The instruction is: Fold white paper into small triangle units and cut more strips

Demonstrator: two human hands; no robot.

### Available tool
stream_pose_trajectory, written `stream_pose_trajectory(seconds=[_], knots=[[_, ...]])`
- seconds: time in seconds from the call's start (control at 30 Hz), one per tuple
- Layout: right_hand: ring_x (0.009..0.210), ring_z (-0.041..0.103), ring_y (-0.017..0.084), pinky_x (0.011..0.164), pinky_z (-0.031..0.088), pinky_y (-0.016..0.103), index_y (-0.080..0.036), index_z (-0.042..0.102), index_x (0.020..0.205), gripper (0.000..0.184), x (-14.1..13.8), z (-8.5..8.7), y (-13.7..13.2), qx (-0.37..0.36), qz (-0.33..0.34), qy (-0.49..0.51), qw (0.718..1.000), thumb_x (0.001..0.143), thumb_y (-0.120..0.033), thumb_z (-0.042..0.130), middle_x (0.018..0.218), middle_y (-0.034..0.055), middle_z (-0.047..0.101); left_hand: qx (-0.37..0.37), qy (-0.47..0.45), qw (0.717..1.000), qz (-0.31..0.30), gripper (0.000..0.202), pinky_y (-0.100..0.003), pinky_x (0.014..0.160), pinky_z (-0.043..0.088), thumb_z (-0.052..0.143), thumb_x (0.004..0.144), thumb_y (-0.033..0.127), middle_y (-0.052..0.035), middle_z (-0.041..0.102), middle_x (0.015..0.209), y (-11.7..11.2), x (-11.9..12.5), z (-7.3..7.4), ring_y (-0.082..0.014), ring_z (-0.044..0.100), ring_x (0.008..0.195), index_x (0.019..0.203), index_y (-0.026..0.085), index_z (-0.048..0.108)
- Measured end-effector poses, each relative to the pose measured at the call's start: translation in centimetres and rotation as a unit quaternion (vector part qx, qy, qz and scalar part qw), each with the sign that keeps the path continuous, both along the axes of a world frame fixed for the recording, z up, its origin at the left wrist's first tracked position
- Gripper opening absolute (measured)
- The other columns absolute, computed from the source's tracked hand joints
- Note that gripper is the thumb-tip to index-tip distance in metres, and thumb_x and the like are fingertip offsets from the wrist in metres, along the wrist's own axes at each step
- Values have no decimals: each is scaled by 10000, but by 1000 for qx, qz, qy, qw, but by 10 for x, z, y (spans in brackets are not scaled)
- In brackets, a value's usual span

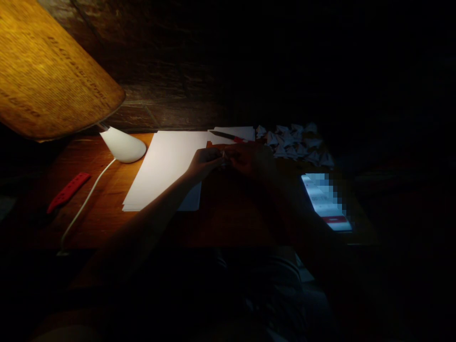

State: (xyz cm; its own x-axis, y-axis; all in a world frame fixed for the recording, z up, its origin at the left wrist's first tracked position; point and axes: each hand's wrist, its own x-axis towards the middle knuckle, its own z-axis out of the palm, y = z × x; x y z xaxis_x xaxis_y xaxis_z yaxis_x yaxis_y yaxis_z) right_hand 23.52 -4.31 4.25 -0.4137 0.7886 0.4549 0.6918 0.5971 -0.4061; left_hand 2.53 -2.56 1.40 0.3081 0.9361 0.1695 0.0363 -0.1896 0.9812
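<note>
My left hand (205, 160) and my right hand (251, 160) meet over the middle of the wooden table. Between their closed fingers is a small piece of folded paper (223, 158), pale and mostly covered by the fingertips. Its exact shape is lost in the gloom. A stack of white paper sheets (164, 166) lies beside and partly beneath my left forearm. Beyond my right hand, a knife or cutter with a dark blade and red handle (228, 137) rests across smaller paper pieces (245, 132). Several folded paper shapes (285, 140) are gathered at the back right.
A lamp with a yellow-brown shade (60, 71) and white base (128, 145) stands at the left, its white cord (87, 202) running to the front edge. A red object (69, 190), perhaps a box cutter, lies nearby. A lit phone (324, 202) is at the right.
</note>
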Motion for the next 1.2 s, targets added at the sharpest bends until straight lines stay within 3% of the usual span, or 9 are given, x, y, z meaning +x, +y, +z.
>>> stream_pose_trajectory(seconds=[0.3, 0.53, 0.77, 0.9, 1.2], knots=[[926, 711, 231, 796, 480, 339, -294, 792, 1246, 323, -2, 0, -2, 4, -2, -9, 1000, 966, -230, 645, 1052, 41, 826, -9, -14, 1000, -11, 262, -257, 542, 478, 902, 756, 358, -36, 674, 685, -2, 2, 7, -115, 611, 572, 716, 160, 734], [936, 716, 239, 785, 488, 345, -308, 786, 1278, 346, -1, 1, -2, 6, 3, -15, 1000, 1000, -231, 594, 1071, 35, 833, -11, -21, 1000, -10, 275, -255, 534, 489, 906, 725, 363, -28, 660, 669, 1, 1, 3, -117, 607, 570, 703, 163, 719], [1015, 744, 261, 874, 515, 377, -270, 787, 1240, 343, -3, -2, -2, -15, 9, 34, 999, 992, -179, 569, 1156, 67, 826, -12, -26, 1000, -2, 312, -238, 512, 502, 914, 706, 384, -15, 657, 655, 2, 2, 2, -115, 617, 552, 708, 167, 689], [968, 748, 243, 847, 529, 362, -248, 788, 1213, 352, -3, -8, 2, -20, 12, 53, 998, 972, -161, 546, 1135, 64, 826, -15, -27, 999, -13, 335, -235, 506, 514, 926, 697, 409, -11, 661, 641, 1, 1, 3, -113, 613, 538, 706, 172, 690], [908, 731, 246, 850, 535, 383, -255, 797, 1149, 240, -5, -6, -2, -38, -4, 93, 995, 953, -350, 697, 1027, 59, 821, -7, -8, 1000, -24, 333, -254, 523, 496, 918, 705, 418, -23, 654, 657, 1, 0, 3, -122, 606, 560, 719, 171, 694]])
